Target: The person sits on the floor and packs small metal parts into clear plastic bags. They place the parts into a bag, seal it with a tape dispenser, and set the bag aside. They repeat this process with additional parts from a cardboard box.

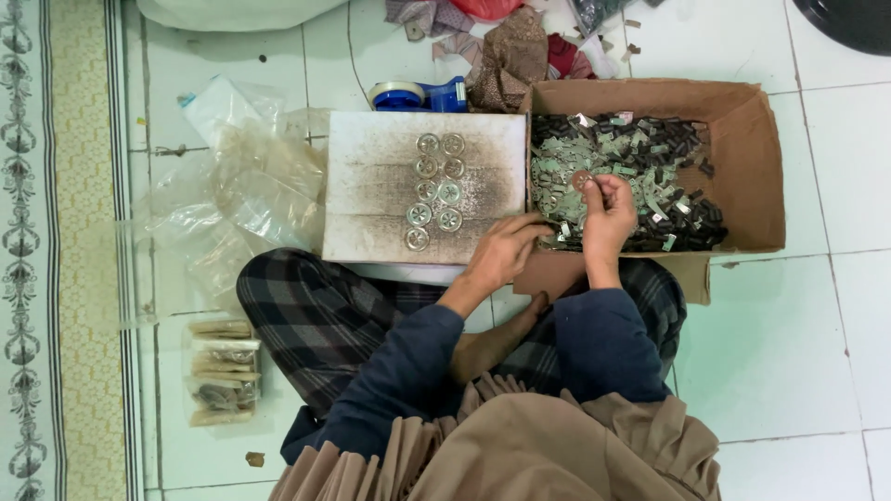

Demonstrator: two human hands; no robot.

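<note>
Fingertips (594, 188) of my right hand (608, 218) pinch one small round metal disc (582, 179) by its rim above the brown cardboard box (754, 167) of mixed metal bits. I judge it light, stiff and a little slippery, so an edge grip suits it. My left hand (501, 252) rests loosely curled, holding nothing, on the near right edge of the speckled white board (371, 186), where eight like discs (436, 190) lie in two columns.

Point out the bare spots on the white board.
The white board is bare on its left half and along its right edge beside the cardboard box. The round discs crowd the middle, and the left hand covers the lower right corner.
</note>
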